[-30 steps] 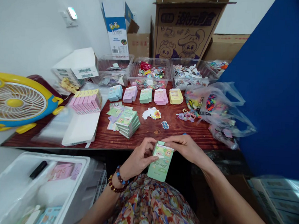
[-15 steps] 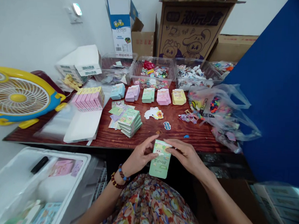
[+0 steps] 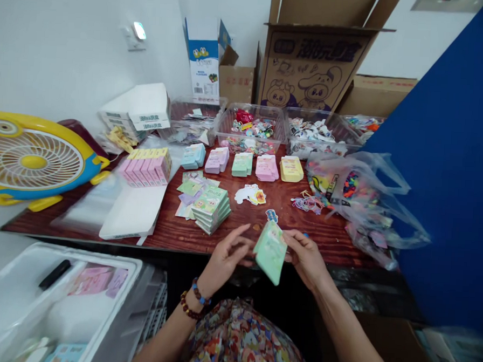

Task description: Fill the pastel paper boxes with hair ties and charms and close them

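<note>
A small green carton (image 3: pixel 271 251) with cartoon print is held between both hands just in front of the wooden table's (image 3: pixel 239 227) near edge, tilted to the right and blurred. My left hand (image 3: pixel 226 257), with bead bracelets on the wrist, grips its left side. My right hand (image 3: pixel 305 257) grips its right side. A stack of flat green cartons (image 3: pixel 210 208) lies on the table just beyond my left hand.
Small piles of blue, purple, green, pink and yellow cards (image 3: pixel 242 164) line the table, with clear trays of stickers (image 3: pixel 252 128) behind. A plastic bag (image 3: pixel 358 195) sits right, pink boxes (image 3: pixel 147 166) and a yellow fan (image 3: pixel 34 162) left, a white bin (image 3: pixel 53 301) below.
The green carton has turned from upright and facing me to tilted on its side, and both hands have shifted with it. The camera has tipped slightly.
</note>
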`<state>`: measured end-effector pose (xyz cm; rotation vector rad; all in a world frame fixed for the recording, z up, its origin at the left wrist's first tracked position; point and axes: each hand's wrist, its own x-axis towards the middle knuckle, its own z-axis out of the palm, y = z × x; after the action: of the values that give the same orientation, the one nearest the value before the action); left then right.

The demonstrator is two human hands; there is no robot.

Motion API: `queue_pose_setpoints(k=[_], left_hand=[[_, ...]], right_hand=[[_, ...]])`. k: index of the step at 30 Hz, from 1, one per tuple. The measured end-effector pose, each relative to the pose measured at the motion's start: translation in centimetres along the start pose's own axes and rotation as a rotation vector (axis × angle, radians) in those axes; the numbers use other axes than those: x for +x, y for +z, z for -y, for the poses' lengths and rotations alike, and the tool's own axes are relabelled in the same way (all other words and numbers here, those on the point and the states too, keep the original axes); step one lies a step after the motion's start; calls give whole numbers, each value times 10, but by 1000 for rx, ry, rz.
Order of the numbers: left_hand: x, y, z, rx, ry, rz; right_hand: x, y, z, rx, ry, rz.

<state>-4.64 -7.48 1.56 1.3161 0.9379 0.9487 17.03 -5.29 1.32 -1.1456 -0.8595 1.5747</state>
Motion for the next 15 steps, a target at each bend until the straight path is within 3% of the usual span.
queue_pose_setpoints(k=[2,6,10,12,15], left_hand=[[5,7,8,162,141,-15],[13,23,23,407,350,-60],[12,21,26,348,270,-199],[8,14,26,363,222,-203],[1,4,28,426,179,-189]], right_hand=[[1,6,-9,128,92,-32],[-6,27,-31,147,241,69],[7,28,-37,-49,270,211],[32,23,-27,-222,234,237],[90,29,0,-396,81,158]])
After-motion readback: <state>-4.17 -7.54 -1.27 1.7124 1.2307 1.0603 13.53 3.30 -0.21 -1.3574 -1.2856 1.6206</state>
